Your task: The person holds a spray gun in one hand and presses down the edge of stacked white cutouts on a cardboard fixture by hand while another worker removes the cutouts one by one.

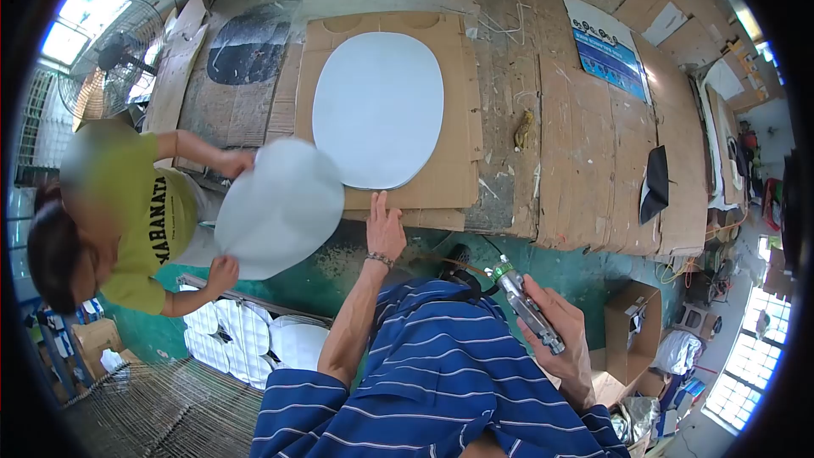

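Note:
A white oval panel (378, 110) lies flat on a cardboard sheet (458, 161) on the workbench. My left hand (386, 227) reaches to the panel's near edge, its fingers pointing forward and touching or nearly touching it; nothing shows in its grip. My right hand (555, 331) is wrapped round a metal spray gun (527, 309) with a green part at its top end, held low at my right side. To the left, a co-worker holds a second pale oval sheet (280, 208) by two edges, close beside the panel's lower left.
The co-worker (144, 212) in a green shirt stands at the left, near a fan (119, 55). More white pieces (246, 331) lie on a low rack. A black piece (654, 185) and a blue-and-white printed sheet (606, 55) lie on the right bench. A cardboard box (632, 322) stands below.

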The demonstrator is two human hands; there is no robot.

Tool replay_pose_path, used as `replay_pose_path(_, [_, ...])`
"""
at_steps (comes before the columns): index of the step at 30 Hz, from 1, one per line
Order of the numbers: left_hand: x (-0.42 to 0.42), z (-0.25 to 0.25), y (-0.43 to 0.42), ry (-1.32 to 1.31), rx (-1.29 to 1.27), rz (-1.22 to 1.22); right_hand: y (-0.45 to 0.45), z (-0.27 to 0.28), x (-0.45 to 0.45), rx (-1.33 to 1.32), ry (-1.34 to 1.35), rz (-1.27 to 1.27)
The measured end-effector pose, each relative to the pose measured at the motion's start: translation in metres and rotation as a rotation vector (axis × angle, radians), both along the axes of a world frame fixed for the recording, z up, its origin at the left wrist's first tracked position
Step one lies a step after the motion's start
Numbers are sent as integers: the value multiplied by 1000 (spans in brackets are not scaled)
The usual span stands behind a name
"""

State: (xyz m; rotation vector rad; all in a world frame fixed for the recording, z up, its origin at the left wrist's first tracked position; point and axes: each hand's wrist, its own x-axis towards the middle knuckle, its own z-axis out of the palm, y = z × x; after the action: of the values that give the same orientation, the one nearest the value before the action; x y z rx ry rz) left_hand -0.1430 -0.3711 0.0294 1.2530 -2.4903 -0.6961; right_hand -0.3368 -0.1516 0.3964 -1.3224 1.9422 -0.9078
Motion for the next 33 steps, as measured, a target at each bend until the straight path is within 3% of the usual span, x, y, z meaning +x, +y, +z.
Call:
replay_pose_path(13, [31, -13, -18, -5, 91, -11, -49, -6, 4, -22, -3, 69])
replay_pose_path(19, [32, -15, -21, 3, 113, -22, -48, -5, -10, -103, 48, -127])
replay_pose_path(24, [31, -14, -19, 27, 126, -11, -18, -6, -21, -48, 111, -123])
replay_pose_path(29, [32, -16, -18, 22, 43, -30, -7, -4, -19, 60, -8, 59])
replay_pose_path(33, [30, -14, -18, 44, 124, -19, -22, -8, -18, -44, -28, 52])
